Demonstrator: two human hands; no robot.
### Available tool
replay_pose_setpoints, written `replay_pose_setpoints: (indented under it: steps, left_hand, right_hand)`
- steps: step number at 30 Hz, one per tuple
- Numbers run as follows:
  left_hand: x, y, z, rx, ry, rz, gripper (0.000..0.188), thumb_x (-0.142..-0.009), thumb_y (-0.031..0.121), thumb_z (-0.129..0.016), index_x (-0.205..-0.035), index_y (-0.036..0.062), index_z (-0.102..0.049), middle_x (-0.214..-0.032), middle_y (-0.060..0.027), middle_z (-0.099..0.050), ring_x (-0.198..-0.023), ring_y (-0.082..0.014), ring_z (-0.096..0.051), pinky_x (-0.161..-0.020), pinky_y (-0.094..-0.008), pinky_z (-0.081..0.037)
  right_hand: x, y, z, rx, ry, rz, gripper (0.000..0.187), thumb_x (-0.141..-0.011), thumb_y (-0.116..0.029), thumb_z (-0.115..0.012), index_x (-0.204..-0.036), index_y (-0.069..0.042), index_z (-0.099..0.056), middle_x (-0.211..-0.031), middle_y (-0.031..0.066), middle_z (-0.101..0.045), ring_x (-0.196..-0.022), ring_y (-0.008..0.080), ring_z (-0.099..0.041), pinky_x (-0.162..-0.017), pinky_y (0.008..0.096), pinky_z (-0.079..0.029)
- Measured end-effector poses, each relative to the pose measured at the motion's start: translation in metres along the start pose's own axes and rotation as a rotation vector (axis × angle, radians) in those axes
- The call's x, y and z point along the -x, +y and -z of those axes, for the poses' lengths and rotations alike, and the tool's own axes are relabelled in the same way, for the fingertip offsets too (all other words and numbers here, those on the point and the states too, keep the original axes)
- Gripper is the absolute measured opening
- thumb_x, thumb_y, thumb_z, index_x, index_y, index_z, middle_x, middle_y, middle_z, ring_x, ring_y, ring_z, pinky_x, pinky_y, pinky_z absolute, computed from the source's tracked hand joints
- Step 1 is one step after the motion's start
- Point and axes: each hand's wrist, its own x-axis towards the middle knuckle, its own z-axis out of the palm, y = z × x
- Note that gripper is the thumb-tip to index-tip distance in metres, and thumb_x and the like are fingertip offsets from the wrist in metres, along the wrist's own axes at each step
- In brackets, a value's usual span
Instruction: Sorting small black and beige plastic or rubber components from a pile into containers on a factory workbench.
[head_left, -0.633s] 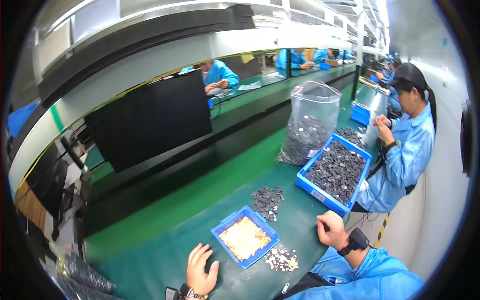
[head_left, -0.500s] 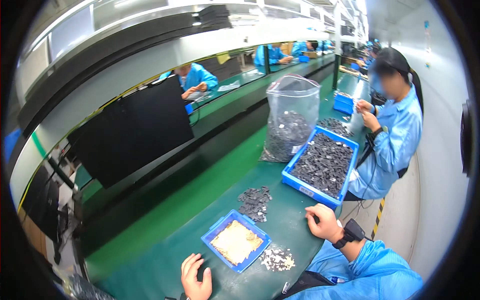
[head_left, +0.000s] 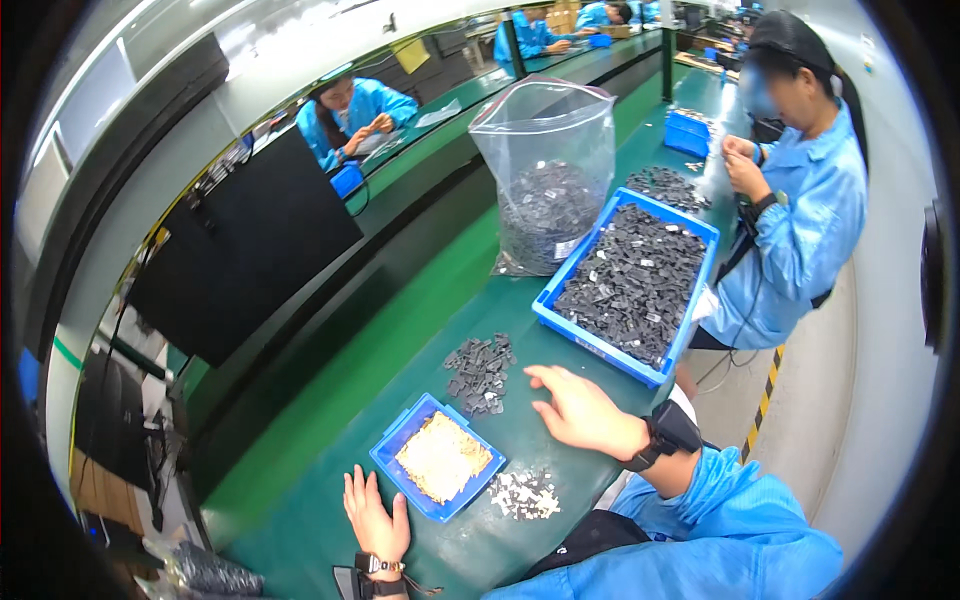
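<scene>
one open, empty-looking left hand point(head_left: 379, 521), one likewise right hand point(head_left: 583, 411), nearer: we've dark pieces point(head_left: 480, 372) just left of it, lower centre.

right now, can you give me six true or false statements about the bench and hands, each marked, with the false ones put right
1. The right hand is closer to the dark pile than the left hand is. True.
2. The left hand is clenched in a fist. False: its fingers are extended, beside the small tray.
3. The small tray holds pale pieces. True.
4. The clear bag stands left of the big tray. True.
5. The big tray is red. False: it is blue.
6. The co-worker at right has both hands in the big tray. False: those hands are raised, clear of it.
</scene>
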Motion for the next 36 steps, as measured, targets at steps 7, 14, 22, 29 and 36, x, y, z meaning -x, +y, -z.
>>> replay_pose_setpoints:
  steps: [7, 14, 22, 29, 36]
  left_hand:
    - [-0.001, 0.012, -0.008, -0.147, 0.190, 0.304, 0.058, -0.088, 0.026, -0.063, -0.134, -0.0058, -0.049, -0.151, -0.0255, -0.035, -0.144, -0.0428, -0.024, -0.117, -0.0542, -0.019]
    - [-0.004, 0.007, -0.010, -0.268, 0.201, 0.367, 0.062, -0.088, 0.031, -0.061, -0.138, -0.0019, -0.045, -0.151, -0.0239, -0.035, -0.141, -0.0415, -0.029, -0.116, -0.0516, -0.022]
    - [-0.012, 0.016, -0.007, -0.261, 0.197, 0.393, 0.062, -0.088, 0.034, -0.061, -0.137, 0.0004, -0.047, -0.151, -0.0224, -0.037, -0.142, -0.0405, -0.029, -0.115, -0.0506, -0.023]
    - [-0.014, 0.012, -0.009, -0.224, 0.224, 0.439, 0.059, -0.088, 0.036, -0.063, -0.135, 0.0030, -0.052, -0.149, -0.0190, -0.039, -0.141, -0.0371, -0.032, -0.114, -0.0496, -0.025]
    - [-0.016, 0.015, -0.006, -0.197, 0.269, 0.455, 0.058, -0.086, 0.038, -0.066, -0.133, 0.0061, -0.054, -0.146, -0.0164, -0.043, -0.138, -0.0348, -0.035, -0.112, -0.0491, -0.027]
  right_hand:
    - [-0.069, 0.028, -0.022, -0.114, 0.291, 0.094, 0.031, -0.081, 0.002, -0.060, -0.112, 0.001, -0.061, -0.106, 0.0190, -0.062, -0.099, 0.0377, -0.061, -0.088, 0.0434, -0.050]
    - [-0.052, 0.012, -0.029, -0.139, 0.137, 0.180, 0.037, -0.077, -0.003, -0.066, -0.114, 0.001, -0.062, -0.122, 0.0211, -0.053, -0.116, 0.0403, -0.046, -0.100, 0.0478, -0.041]
    - [-0.038, -0.003, -0.016, -0.150, 0.035, 0.274, 0.043, -0.076, -0.008, -0.070, -0.118, -0.005, -0.062, -0.135, 0.0203, -0.043, -0.125, 0.0428, -0.036, -0.103, 0.0544, -0.030]
    - [-0.033, -0.008, -0.018, -0.108, -0.049, 0.296, 0.047, -0.074, -0.010, -0.072, -0.119, -0.009, -0.061, -0.138, 0.0193, -0.041, -0.126, 0.0428, -0.034, -0.105, 0.0542, -0.028]
    - [-0.035, -0.007, -0.021, -0.215, 0.034, 0.443, 0.044, -0.074, 0.000, -0.070, -0.116, -0.006, -0.059, -0.129, 0.0189, -0.049, -0.117, 0.0380, -0.046, -0.098, 0.0472, -0.040]
